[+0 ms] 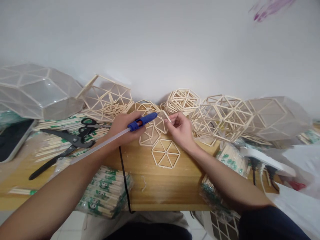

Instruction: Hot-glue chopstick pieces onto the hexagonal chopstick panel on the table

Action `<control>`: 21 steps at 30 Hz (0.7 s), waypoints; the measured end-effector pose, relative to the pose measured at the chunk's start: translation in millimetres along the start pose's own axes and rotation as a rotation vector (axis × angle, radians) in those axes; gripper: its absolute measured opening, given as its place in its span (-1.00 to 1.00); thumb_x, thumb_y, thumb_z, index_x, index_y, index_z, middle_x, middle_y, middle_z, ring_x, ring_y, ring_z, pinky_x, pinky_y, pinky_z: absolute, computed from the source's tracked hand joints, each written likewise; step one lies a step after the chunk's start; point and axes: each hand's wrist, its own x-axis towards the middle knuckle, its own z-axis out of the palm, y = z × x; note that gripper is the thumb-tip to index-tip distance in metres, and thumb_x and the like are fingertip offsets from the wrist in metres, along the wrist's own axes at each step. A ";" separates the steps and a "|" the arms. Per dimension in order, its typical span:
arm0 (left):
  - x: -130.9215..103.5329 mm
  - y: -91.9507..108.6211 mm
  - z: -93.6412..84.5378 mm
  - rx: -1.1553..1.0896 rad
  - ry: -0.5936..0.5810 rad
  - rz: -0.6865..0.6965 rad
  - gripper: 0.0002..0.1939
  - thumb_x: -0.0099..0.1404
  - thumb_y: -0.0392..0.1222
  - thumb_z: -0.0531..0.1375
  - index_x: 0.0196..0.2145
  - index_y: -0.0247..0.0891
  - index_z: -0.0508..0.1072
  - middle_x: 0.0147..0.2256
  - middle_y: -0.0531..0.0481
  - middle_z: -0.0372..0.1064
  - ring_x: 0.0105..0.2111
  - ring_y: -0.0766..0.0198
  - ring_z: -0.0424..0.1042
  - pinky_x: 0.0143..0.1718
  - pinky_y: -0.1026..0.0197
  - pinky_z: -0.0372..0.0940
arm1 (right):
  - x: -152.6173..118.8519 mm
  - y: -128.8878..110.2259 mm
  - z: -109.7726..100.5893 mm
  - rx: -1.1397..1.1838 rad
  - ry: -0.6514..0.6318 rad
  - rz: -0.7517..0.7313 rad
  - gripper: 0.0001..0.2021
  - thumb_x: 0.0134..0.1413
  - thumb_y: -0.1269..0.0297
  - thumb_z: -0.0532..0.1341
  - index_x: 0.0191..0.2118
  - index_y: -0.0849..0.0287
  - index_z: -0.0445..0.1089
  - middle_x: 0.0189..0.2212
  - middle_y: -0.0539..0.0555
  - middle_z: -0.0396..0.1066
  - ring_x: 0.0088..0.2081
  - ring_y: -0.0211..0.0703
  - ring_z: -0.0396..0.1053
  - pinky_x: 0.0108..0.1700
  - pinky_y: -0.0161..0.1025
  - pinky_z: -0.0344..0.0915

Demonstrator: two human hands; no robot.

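Note:
Wrapped in my left hand [127, 128] is a blue glue gun [143, 121], with a long translucent glue stick trailing from its back over my forearm. Its tip points right, at a small panel of wooden sticks [162, 122]. The fingers of my right hand [180, 128] pinch the right edge of that panel. Just below, a flat hexagon of sticks with spokes [166, 152] lies on the wooden table [165, 196]. More joined stick pieces sit partly under and behind the held panel.
Stick frames [222, 115] and covered polyhedra [42, 91] line the wall. Black shears [75, 140], loose chopsticks and a phone [15, 140] lie left. Bagged chopsticks [106, 191] sit near the front edge, beside a black cable [123, 176]. A white power strip [268, 161] is right.

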 end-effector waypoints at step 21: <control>4.3 9.8 1.0 -0.028 0.105 0.038 -0.81 0.56 -0.01 0.31 -0.21 -0.11 0.57 -0.53 0.14 0.31 -0.52 0.26 0.37 -0.36 0.18 0.28 | 2.6 -9.5 -0.1 0.469 -0.387 0.337 -0.61 0.03 -0.06 0.76 -0.08 -0.10 0.79 0.12 0.08 0.84 0.13 0.09 0.74 0.29 0.16 0.66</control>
